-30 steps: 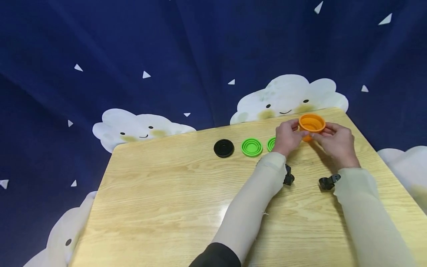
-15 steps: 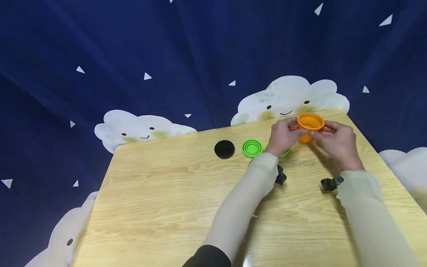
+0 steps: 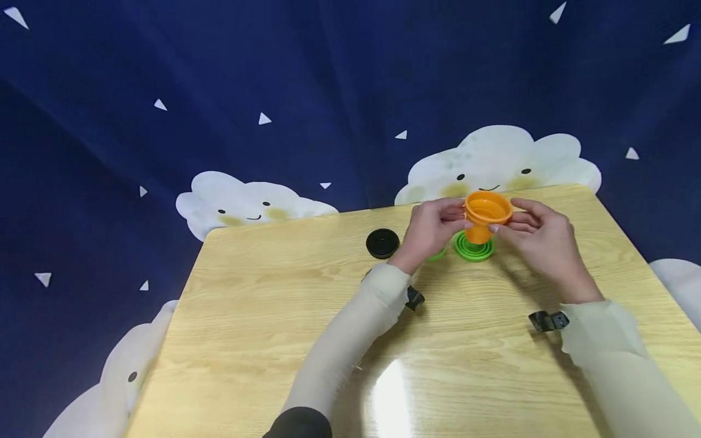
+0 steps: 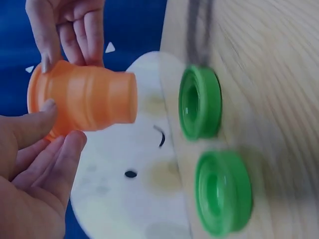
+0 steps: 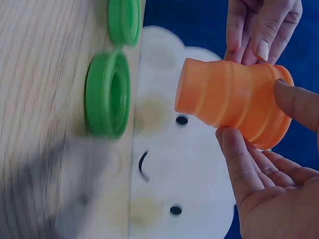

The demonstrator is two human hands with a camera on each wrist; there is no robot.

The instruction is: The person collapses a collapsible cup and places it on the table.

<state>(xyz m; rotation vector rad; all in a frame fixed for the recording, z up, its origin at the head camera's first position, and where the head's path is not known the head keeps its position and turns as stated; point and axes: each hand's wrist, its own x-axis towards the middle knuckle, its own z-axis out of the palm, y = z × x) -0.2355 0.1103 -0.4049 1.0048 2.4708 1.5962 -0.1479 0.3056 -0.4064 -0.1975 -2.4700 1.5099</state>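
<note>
An orange collapsible cup [image 3: 488, 213], pulled out into its stepped, tapering form, hangs above the table with its wide rim up. My left hand [image 3: 432, 228] pinches the rim's left side between thumb and fingers. On the opposite side, my right hand [image 3: 542, 237] holds it the same way. Both wrist views show the cup's narrow base [image 4: 128, 97] apart from the tabletop. Below it, a green collapsed cup [image 3: 474, 249] lies flat on the wood. A second green collapsed cup [image 3: 437, 255] is mostly covered by my left hand in the head view; the left wrist view shows both.
A black collapsed cup [image 3: 382, 243] lies to the left of the green ones. The light wooden table [image 3: 263, 328] ends at a dark blue curtain [image 3: 306, 109] printed with white clouds. Small black wrist cameras [image 3: 549, 321] sit at my sleeves.
Both hands have carried the orange cup leftward, from right of the green cups to over the right-hand green one. The head view has shifted slightly. Green and black cups stay put.
</note>
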